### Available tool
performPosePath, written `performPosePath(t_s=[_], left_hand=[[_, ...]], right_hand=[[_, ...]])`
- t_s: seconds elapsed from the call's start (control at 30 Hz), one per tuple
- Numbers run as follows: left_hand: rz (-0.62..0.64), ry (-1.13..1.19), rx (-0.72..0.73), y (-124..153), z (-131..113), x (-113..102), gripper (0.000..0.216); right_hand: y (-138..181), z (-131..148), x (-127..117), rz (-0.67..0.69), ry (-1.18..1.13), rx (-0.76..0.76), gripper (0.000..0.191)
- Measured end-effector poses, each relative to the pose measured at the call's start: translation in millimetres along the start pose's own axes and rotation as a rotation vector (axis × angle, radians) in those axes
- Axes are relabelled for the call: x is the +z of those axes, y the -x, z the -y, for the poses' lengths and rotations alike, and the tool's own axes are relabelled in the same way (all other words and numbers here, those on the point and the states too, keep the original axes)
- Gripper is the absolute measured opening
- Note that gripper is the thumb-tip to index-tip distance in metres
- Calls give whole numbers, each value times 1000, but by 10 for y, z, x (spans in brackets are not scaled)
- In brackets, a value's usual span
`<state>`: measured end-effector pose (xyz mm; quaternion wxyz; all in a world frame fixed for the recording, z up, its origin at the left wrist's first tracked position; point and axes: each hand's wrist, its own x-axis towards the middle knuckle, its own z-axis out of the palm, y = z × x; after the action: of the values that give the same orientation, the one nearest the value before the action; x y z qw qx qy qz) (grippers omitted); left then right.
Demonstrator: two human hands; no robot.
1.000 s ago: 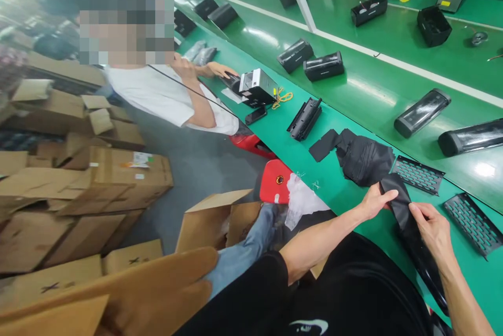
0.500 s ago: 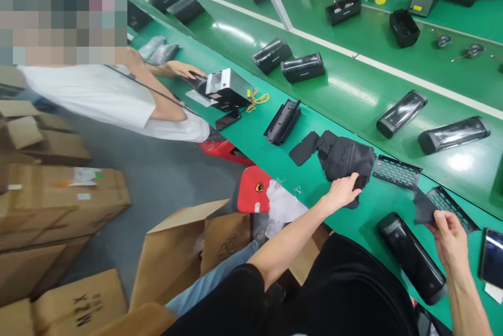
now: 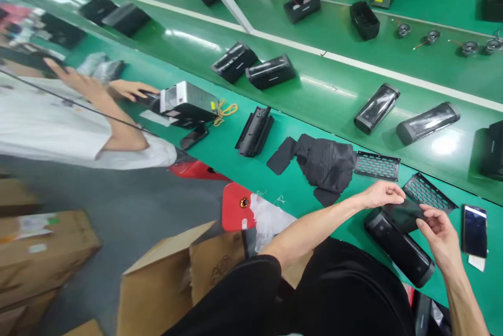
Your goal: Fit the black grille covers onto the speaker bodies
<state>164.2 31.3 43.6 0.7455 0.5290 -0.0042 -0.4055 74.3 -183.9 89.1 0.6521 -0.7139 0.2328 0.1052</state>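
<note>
1. Nearest, lower right of the frame: black housing (image 3: 398, 252), resting on its side on the green table (image 3: 351, 231). Long axis slanted from upper left down to lower right. Glossy face upward, matt caps at both ends.
2. Just above it in the frame: black sheet (image 3: 405, 215), thin and flexible in appearance, held between both hands. Upper edge of the housing partly covered by the sheet in this view; contact or gap between them, cannot tell.
3. Left hand (image 3: 383, 195): thumb and fingers pinched on the sheet's upper left part. Nearest to the housing's upper left end.
4. Right hand (image 3: 439, 228): thumb and fingers pinched on the sheet's right edge. Nearest to the middle of the housing's upper right flank.
5. Governing relation, by judgement: housing below the fingertips in the frame, with its axis dropping more steeply to the right than the line between the two grips. Closer hand overall, cannot tell.
6. Just above the right hand: perforated grille (image 3: 430, 193), with a roughly parallel slant. To the right, phone (image 3: 474, 231), upright in the frame.
7. Farther, centre right: pile of black sheets (image 3: 326, 163), well apart from the housing.
8. Farthest, upper right: two wrapped units (image 3: 377, 108) (image 3: 428, 122) on the glossy green surface.
</note>
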Motion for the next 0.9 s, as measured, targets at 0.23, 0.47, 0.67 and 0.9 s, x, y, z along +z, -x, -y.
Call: performPosePath(t_s=[0.23,0.47,0.67,0.9], left_hand=[[-14,-349,254,-457,-128,158,39],[-5,-727,328,-889,-82,229,42],[-91,-928,204,-984,20,308,34],[-238,-1239,226,-1009,-38,295,48]], right_hand=[[-187,-168,-388,-143,-25,164,75],[-509,-141,-609,-225,96,157,56],[-757,-219,-703,-276,369,206,57],[-902,-358,-873,-383,748,167,79]])
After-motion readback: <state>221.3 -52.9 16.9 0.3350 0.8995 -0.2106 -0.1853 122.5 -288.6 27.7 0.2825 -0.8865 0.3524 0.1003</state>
